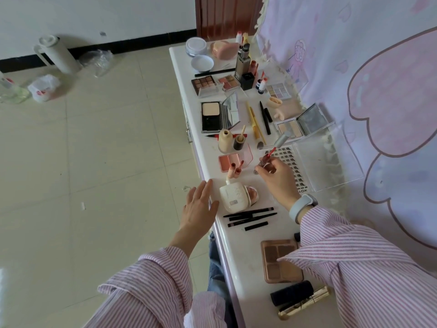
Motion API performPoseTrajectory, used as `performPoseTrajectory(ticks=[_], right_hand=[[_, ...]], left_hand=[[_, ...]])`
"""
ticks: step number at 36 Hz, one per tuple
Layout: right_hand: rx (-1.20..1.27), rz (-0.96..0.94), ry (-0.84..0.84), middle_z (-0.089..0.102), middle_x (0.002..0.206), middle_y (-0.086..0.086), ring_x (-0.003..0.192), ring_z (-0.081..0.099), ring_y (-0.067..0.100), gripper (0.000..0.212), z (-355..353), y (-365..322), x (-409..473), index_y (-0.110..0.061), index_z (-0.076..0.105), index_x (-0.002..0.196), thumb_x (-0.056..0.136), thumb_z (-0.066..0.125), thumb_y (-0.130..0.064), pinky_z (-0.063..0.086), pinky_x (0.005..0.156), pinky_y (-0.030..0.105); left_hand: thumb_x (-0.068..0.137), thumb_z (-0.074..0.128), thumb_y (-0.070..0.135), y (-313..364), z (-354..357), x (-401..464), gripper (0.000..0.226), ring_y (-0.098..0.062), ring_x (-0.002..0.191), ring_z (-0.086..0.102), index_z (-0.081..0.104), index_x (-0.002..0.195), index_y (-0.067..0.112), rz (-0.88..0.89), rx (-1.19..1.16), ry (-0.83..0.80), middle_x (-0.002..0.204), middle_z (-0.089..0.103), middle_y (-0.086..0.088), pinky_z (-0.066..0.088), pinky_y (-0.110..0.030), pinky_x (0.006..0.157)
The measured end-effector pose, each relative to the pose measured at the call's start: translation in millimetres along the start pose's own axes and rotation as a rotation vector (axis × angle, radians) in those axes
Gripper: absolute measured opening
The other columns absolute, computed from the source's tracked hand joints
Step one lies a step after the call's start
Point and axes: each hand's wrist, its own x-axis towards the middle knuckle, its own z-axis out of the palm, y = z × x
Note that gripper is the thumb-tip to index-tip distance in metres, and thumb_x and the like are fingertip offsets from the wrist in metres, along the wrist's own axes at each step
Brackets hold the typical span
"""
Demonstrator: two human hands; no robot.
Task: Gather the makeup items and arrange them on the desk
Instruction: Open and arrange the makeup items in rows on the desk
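A white desk (238, 242) runs away from me, strewn with makeup. My right hand (277, 179) grips a red lip gloss tube (264, 160) near the desk's middle; its silver-capped wand (280, 142) sticks out of the tube, up and to the right. My left hand (199, 205) hovers open at the desk's left edge, beside a white cushion compact (233, 197) lying open. Black pencils (250, 215) lie just in front of it. A pink blush palette (233, 160) and small lip tubes (234, 170) sit beyond.
Nearer me lie a brown eyeshadow palette (280, 261), a black tube (292, 292) and a gold mascara (305, 301). A false-lash tray (290, 166), open powder compacts (218, 116), palettes and bottles fill the far half. A patterned curtain (378, 91) hangs right. Tiled floor with bags is left.
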Motion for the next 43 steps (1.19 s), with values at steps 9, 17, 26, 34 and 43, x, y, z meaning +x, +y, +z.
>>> performPoseTrajectory(ticks=[9,17,26,34,43], right_hand=[[-0.006,0.012,0.000,0.057,0.086,-0.001,0.075,0.053,0.010,0.027,-18.9,0.0,-19.5,-0.010,0.056,0.113,0.089,0.058,-0.021,0.044,0.070,0.019],[-0.395,-0.269,-0.091,0.059,0.106,0.002,0.098,0.052,0.019,0.032,-57.9,35.1,-109.0,-0.014,0.058,0.115,0.084,0.062,-0.021,0.043,0.082,0.028],[-0.953,-0.321,-0.601,0.007,0.154,0.003,0.139,0.000,0.025,0.087,-44.3,63.1,-164.2,-0.032,0.004,0.144,0.076,0.056,-0.051,0.007,0.109,0.057],[-1.001,-0.457,-0.566,0.033,0.137,0.007,0.126,0.034,0.027,0.084,-41.5,52.2,-154.4,-0.025,0.021,0.143,0.070,0.061,-0.037,0.022,0.104,0.049],[-0.239,-0.326,-0.325,0.029,0.139,-0.012,0.128,0.023,0.001,0.088,-52.8,-7.5,-171.2,-0.029,0.018,0.144,0.072,0.063,-0.054,0.021,0.108,0.022]], left_hand=[[0.097,0.045,0.029,1.1,-0.4,-2.2,0.061,-0.023,0.142,0.008,0.014,0.149,0.022,0.007,-0.039,0.033,0.156,0.014,-0.001,0.022,-0.041,0.114],[0.094,0.050,0.019,-0.1,10.6,-38.1,0.057,-0.027,0.138,0.022,0.026,0.146,0.015,-0.006,-0.158,0.138,0.151,0.024,-0.009,0.024,-0.038,0.112],[0.092,0.052,0.008,9.4,35.7,-94.0,0.048,-0.028,0.131,0.035,0.040,0.138,0.008,-0.005,-0.275,0.174,0.142,0.035,-0.014,0.029,-0.031,0.106],[0.093,0.050,0.010,22.6,33.5,-117.7,0.038,-0.012,0.104,0.052,0.047,0.131,0.011,-0.043,-0.410,0.150,0.134,0.042,-0.005,0.040,-0.022,0.088],[0.079,0.054,0.062,50.0,6.4,-127.6,0.068,-0.028,0.116,0.057,0.037,0.137,0.031,-0.219,-1.521,-0.533,0.136,0.048,-0.007,0.049,-0.045,0.092]])
